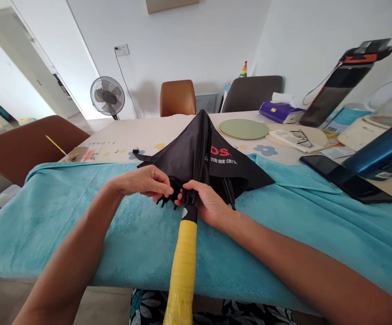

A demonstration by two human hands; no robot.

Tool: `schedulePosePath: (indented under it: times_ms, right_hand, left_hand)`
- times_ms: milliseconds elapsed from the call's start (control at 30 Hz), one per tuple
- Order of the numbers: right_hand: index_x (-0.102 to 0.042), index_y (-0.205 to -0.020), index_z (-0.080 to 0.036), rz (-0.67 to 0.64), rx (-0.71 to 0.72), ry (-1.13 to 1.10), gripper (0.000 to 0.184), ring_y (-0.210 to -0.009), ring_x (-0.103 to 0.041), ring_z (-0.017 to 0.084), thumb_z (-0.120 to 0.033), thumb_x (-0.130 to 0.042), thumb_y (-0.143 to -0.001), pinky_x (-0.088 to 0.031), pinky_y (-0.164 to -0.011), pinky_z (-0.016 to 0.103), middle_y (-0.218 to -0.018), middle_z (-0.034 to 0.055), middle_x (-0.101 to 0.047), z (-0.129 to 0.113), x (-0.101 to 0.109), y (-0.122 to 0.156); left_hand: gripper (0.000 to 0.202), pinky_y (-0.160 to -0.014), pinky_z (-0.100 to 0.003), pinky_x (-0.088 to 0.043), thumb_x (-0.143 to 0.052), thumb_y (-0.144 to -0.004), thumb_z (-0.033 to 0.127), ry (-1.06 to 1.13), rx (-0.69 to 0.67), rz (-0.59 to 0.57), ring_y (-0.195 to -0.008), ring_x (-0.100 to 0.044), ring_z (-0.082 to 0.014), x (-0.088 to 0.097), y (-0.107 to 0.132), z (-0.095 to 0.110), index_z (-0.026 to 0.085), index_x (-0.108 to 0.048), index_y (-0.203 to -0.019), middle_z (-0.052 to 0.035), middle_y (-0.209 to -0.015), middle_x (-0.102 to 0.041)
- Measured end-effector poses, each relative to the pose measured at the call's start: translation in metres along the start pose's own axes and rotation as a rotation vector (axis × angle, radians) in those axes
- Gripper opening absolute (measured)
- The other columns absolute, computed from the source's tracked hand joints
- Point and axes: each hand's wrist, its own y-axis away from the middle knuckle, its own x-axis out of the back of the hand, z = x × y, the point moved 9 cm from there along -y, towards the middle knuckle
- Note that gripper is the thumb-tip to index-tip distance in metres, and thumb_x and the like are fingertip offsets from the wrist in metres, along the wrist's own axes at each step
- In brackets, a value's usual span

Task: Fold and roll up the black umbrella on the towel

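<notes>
A black folding umbrella (212,158) lies half collapsed on a turquoise towel (81,212), its yellow handle (184,266) pointing back at me. My left hand (147,181) pinches the rib tips at the canopy's lower edge from the left. My right hand (204,201) is curled around the gathered ribs just above the handle. Red and white lettering shows on the canopy.
The towel covers the near half of a white table (142,133). On the right lie a dark phone (347,183), a blue device (382,151), glasses on papers (297,137), a green round mat (243,128) and a tissue box (280,112). Chairs and a standing fan (107,96) are behind.
</notes>
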Motion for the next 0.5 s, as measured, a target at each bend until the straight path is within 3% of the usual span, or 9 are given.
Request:
schedulePosePath:
  times_ms: [133, 267, 400, 500]
  right_hand:
    - [-0.054, -0.064, -0.014, 0.018, -0.004, 0.058, 0.01, -0.051, -0.057, 0.015, -0.013, -0.056, -0.074, -0.055, -0.054, 0.031, -0.055, 0.0054, -0.059, -0.009, -0.001, 0.008]
    - [-0.052, -0.061, -0.014, 0.067, 0.022, 0.119, 0.013, -0.051, -0.058, 0.015, -0.01, -0.057, -0.071, -0.055, -0.053, 0.031, -0.052, 0.0038, -0.057, -0.018, 0.003, 0.01]
    - [-0.053, -0.061, -0.013, 0.087, 0.014, 0.187, 0.012, -0.053, -0.06, 0.016, -0.006, -0.059, -0.069, -0.054, -0.05, 0.031, -0.053, 0.0034, -0.057, -0.018, 0.006, 0.007]
    - [-0.055, -0.064, -0.013, 0.074, -0.008, 0.195, 0.01, -0.054, -0.061, 0.017, -0.006, -0.06, -0.069, -0.053, -0.05, 0.03, -0.056, 0.0045, -0.06, -0.015, 0.006, 0.006]
  left_hand:
    - [0.04, -0.037, -0.02, -0.026, -0.058, -0.076, 0.051, -0.128, 0.145, 0.01, -0.039, -0.039, -0.0075, 0.018, 0.003, -0.034, 0.015, -0.068, -0.062, -0.005, -0.052, -0.061]
    - [0.047, -0.035, -0.019, -0.029, -0.052, -0.079, 0.055, -0.094, 0.175, -0.053, -0.042, -0.044, -0.0091, 0.0, -0.001, -0.049, 0.015, -0.066, -0.057, -0.0082, -0.059, -0.066]
    - [0.05, -0.034, -0.018, -0.032, -0.051, -0.079, 0.056, 0.042, 0.194, 0.027, -0.042, -0.047, -0.0086, -0.01, 0.001, -0.052, 0.013, -0.063, -0.057, -0.0096, -0.065, -0.068]
    - [0.043, -0.033, -0.018, -0.035, -0.057, -0.077, 0.054, 0.202, 0.203, 0.005, -0.046, -0.053, -0.0101, -0.022, 0.003, -0.053, 0.013, -0.061, -0.066, -0.01, -0.076, -0.071]
